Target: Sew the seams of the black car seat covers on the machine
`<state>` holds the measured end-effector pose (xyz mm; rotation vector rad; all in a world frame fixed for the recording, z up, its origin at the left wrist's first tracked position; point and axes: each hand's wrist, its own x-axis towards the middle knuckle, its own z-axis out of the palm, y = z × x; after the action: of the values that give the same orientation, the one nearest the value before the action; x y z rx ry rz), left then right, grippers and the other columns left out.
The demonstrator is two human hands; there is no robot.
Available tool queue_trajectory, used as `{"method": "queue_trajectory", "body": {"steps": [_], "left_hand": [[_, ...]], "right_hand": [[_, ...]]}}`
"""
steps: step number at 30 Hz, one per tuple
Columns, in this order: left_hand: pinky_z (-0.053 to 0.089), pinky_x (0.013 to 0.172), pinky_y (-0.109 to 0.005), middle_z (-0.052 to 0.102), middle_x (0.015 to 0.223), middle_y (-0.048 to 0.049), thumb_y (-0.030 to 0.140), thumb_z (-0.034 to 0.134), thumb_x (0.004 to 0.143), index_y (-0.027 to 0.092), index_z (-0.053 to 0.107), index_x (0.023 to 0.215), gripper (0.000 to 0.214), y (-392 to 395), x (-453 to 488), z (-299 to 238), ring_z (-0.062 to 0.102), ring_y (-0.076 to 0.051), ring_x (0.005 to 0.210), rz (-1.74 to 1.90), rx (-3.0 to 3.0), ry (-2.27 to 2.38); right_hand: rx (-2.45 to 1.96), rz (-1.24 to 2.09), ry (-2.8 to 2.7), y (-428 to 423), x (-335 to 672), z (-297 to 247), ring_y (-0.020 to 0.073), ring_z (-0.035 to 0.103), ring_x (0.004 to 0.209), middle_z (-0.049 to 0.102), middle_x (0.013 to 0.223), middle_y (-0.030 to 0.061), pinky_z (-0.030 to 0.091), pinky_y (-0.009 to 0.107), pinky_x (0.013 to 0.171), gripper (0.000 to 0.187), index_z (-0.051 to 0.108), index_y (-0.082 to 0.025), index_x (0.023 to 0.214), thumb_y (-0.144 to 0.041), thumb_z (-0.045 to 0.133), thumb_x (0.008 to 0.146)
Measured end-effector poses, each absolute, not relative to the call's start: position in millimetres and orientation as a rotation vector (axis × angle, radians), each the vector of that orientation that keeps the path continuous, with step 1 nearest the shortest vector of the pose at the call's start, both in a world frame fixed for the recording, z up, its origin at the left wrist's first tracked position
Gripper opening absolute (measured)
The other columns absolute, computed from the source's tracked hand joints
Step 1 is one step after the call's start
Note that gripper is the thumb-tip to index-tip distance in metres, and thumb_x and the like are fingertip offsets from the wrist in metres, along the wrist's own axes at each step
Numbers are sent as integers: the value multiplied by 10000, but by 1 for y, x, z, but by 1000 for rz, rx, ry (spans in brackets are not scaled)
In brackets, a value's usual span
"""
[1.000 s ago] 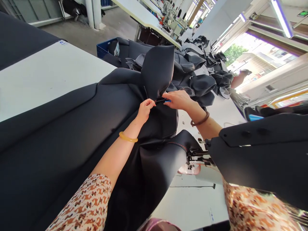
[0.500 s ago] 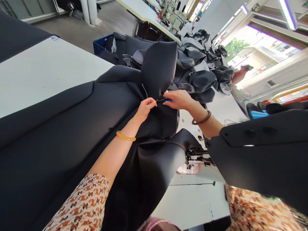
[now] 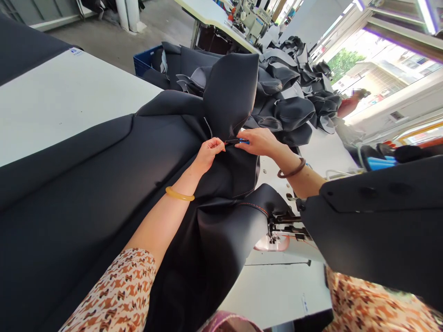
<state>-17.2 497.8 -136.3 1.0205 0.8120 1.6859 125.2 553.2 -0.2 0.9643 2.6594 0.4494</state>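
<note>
A large black leather-like cover (image 3: 138,157) with orange stitching spreads over the table under both arms. My left hand (image 3: 209,153) is closed in a pinch at its seam, on what looks like a short orange thread (image 3: 225,143). Between the thumb and fingers of my right hand (image 3: 258,140) are thread snips (image 3: 242,140) with a blue handle. Their dark tips point left, close to my left fingertips. An upright flap (image 3: 231,92) of the cover rises just behind both hands.
At the right, a sewing machine (image 3: 374,230) has its presser foot (image 3: 275,230) beside an orange-stitched edge of the cover. Behind are a blue crate (image 3: 143,62), heaped black pieces (image 3: 294,113) and another sewing machine (image 3: 254,23). A person (image 3: 349,103) is at the far right.
The snips show more clearly between my right fingers, and their tips lie by the thread. My left hand keeps its pinch. The view has shifted slightly.
</note>
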Motion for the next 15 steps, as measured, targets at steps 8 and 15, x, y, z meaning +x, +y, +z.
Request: {"method": "queue_trajectory", "body": {"steps": [8, 15], "left_hand": [[52, 1219, -381, 493, 573, 82, 247, 587, 770, 200, 549, 555, 223, 500, -21, -137, 485, -89, 621, 1726, 1151, 852], [33, 1230, -383, 488, 564, 91, 323, 603, 754, 204, 540, 558, 238, 500, -21, -137, 444, -83, 581, 1743, 1177, 845]], "right_hand": [[977, 598, 2594, 541, 128, 4, 231, 641, 839, 697, 1050, 55, 184, 296, 557, 339, 609, -215, 1108, -433, 415, 934], [952, 685, 2558, 533, 127, 5, 251, 651, 843, 691, 1083, 66, 223, 298, 561, 361, 569, -221, 1165, -452, 407, 939]]}}
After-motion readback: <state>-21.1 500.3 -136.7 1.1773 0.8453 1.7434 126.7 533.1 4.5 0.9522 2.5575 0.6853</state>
